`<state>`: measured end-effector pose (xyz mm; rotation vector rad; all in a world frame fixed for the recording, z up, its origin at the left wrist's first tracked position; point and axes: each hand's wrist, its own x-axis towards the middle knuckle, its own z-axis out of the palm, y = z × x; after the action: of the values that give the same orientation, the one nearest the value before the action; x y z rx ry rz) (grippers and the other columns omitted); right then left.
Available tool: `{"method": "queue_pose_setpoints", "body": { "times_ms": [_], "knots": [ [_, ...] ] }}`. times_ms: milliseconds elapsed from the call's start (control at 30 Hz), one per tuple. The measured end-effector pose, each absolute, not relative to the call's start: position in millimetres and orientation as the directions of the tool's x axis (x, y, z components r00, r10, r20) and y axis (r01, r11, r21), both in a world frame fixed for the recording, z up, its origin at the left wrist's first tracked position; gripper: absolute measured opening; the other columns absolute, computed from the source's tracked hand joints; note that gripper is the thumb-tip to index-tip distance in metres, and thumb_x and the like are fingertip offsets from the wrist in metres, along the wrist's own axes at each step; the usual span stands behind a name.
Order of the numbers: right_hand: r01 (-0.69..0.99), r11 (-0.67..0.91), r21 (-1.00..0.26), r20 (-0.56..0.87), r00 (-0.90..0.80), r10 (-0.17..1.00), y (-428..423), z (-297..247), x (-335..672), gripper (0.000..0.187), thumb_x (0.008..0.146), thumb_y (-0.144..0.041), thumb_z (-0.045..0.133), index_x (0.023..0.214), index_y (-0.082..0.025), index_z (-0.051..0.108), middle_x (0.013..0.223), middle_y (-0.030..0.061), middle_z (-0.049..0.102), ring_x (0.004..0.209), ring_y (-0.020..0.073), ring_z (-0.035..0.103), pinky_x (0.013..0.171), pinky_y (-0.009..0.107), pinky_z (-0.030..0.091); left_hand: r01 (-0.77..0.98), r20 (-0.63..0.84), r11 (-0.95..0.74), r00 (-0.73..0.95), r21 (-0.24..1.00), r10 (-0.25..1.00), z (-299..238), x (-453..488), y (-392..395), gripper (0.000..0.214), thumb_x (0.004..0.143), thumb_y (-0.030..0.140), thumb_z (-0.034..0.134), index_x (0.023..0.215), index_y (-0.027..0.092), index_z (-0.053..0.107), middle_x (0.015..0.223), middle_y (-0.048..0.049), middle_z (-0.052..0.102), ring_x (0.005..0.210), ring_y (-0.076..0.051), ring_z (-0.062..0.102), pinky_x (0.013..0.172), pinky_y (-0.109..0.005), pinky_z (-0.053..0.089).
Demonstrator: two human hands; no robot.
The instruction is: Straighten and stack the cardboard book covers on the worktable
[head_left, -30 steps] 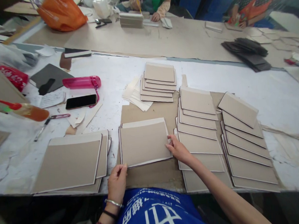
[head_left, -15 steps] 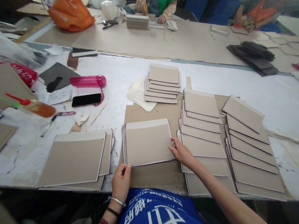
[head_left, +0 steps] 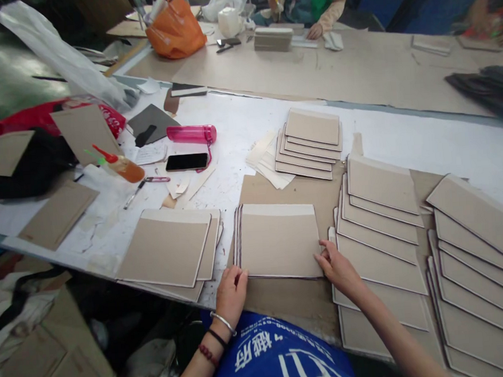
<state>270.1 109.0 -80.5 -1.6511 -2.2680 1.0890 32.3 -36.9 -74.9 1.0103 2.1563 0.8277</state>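
Note:
In front of me lies a small stack of beige cardboard panels, each edged in dark trim with a pale strip along the far side. My left hand is closed at the stack's near left corner, thumb on top and fingers curled under. At the right edge, my right hand has its thumb and bent fingertips on the panel's side. To the left sits another group of panels. On the right, overlapping panels fan toward me, with a second fanned row beyond them.
Farther back is a smaller fanned pile beside pale paper strips. Leftward lie a phone, a pink bottle, a glue bottle and a pen. Across the table a co-worker's hand rests by stacked boards.
The view has swung left, so everything sits farther right in the picture. Both hands stay at the middle stack, the left at its near corner and the right at its right edge.

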Motion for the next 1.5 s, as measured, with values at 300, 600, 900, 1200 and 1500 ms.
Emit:
{"method": "queue_pose_setpoints", "body": {
  "times_ms": [300, 600, 900, 1200, 1500],
  "knots": [
    [0.748, 0.047, -0.662, -0.323, -0.342, 0.883, 108.8, -72.7, 265.2, 0.033, 0.076, -0.023, 0.045, 0.109, -0.019, 0.042, 0.066, -0.0016, 0.048, 0.062, 0.016, 0.048, 0.063, 0.028, 0.036, 0.495, -0.261, 0.5, -0.475, 0.71, 0.841, -73.1, 28.3, -35.4, 0.03, 0.076, 0.042, 0.038, 0.055, 0.022, 0.039, 0.059, 0.0016, 0.043, 0.061, -0.015, 0.043, 0.061, -0.028, 0.036],
    [0.721, 0.051, -0.691, -0.3, -0.35, 0.887, 106.7, -72.6, 264.7, 0.034, 0.077, -0.02, 0.046, 0.111, -0.016, 0.042, 0.069, -0.0009, 0.048, 0.064, 0.0152, 0.047, 0.064, 0.027, 0.035, 0.52, -0.291, 0.514, -0.452, 0.682, 0.843, -72.7, 25.8, -32.5, 0.033, 0.072, 0.047, 0.039, 0.052, 0.022, 0.038, 0.053, 0.003, 0.041, 0.058, -0.015, 0.043, 0.058, -0.026, 0.035],
    [0.756, 0.043, -0.653, -0.339, -0.343, 0.876, 107.7, -69.6, 263.4, 0.034, 0.078, -0.017, 0.046, 0.112, -0.016, 0.04, 0.068, -0.0016, 0.047, 0.064, 0.0143, 0.047, 0.063, 0.025, 0.034, 0.48, -0.352, 0.544, -0.435, 0.688, 0.829, -73.6, 24.4, -30.6, 0.034, 0.071, 0.05, 0.04, 0.051, 0.022, 0.036, 0.049, 0.0046, 0.036, 0.055, -0.014, 0.04, 0.055, -0.025, 0.032],
    [0.799, 0.052, -0.599, -0.376, -0.338, 0.863, 111.1, -68.1, 261.9, 0.033, 0.079, -0.017, 0.045, 0.111, -0.014, 0.038, 0.067, -0.002, 0.048, 0.064, 0.0141, 0.048, 0.063, 0.025, 0.035, 0.496, -0.337, 0.541, -0.444, 0.679, 0.83, -75.3, 24.8, -30.2, 0.033, 0.072, 0.047, 0.038, 0.051, 0.021, 0.035, 0.05, 0.0049, 0.034, 0.055, -0.013, 0.039, 0.055, -0.025, 0.031],
    [0.794, 0.067, -0.604, -0.354, -0.343, 0.87, 111.0, -73.1, 263.5, 0.032, 0.078, -0.02, 0.044, 0.109, -0.015, 0.038, 0.066, -0.0022, 0.049, 0.062, 0.0146, 0.05, 0.062, 0.026, 0.036, 0.475, -0.34, 0.56, -0.473, 0.678, 0.813, -76.8, 27.7, -31.4, 0.032, 0.073, 0.045, 0.037, 0.053, 0.021, 0.034, 0.052, 0.005, 0.035, 0.055, -0.013, 0.039, 0.055, -0.024, 0.031]
  ]
}}
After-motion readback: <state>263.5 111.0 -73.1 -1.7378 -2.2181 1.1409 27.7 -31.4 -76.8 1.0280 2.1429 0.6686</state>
